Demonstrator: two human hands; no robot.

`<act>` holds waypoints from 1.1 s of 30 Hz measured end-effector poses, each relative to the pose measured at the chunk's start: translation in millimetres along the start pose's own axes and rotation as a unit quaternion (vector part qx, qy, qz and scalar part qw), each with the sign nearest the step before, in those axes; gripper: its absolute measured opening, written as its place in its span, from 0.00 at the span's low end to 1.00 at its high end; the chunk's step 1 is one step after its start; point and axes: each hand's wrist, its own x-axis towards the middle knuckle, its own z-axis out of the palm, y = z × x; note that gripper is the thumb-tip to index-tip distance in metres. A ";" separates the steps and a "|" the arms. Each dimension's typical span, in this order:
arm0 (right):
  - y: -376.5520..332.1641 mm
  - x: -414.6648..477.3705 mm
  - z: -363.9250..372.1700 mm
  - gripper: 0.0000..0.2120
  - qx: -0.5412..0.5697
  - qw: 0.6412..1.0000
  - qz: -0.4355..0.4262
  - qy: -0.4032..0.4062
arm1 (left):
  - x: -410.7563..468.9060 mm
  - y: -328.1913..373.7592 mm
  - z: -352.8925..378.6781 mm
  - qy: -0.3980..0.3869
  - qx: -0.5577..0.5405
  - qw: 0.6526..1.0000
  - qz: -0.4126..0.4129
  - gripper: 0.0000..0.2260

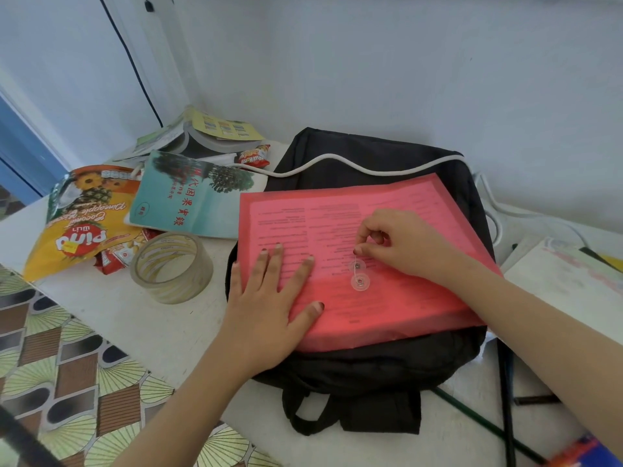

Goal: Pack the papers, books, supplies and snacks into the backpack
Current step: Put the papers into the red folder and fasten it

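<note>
A black backpack (371, 365) lies flat on the white table. On top of it rests a translucent red document folder (397, 305) with papers inside and two clear string-tie buttons (359, 274). My left hand (269, 305) presses flat on the folder's left edge, fingers spread. My right hand (401, 244) pinches the thin tie string just above the buttons. To the left lie a teal book (188, 203), a yellow Pina snack bag (77, 227), a roll of clear tape (172, 267) and small red snack packs (116, 257).
More books (215, 136) and a red snack wrapper (254, 156) sit at the back left by the wall. A white cable (337, 160) crosses the backpack's top. Papers (566, 284) lie at the right. A patterned floor (67, 382) shows past the table's left edge.
</note>
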 end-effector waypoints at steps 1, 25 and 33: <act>-0.9 -1.4 1.5 0.04 0.001 1.000 -0.002 0.002 | -3.3 0.6 1.2 -0.001 0.001 1.000 -0.002 0.39; -19.8 21.5 8.7 0.07 -0.007 0.997 0.001 -0.078 | -1.3 25.4 -1.7 0.064 -0.094 0.987 0.111 0.28; -14.7 22.4 4.3 0.07 0.030 0.995 0.011 -0.094 | -1.0 22.4 2.5 0.084 -0.094 0.985 0.116 0.23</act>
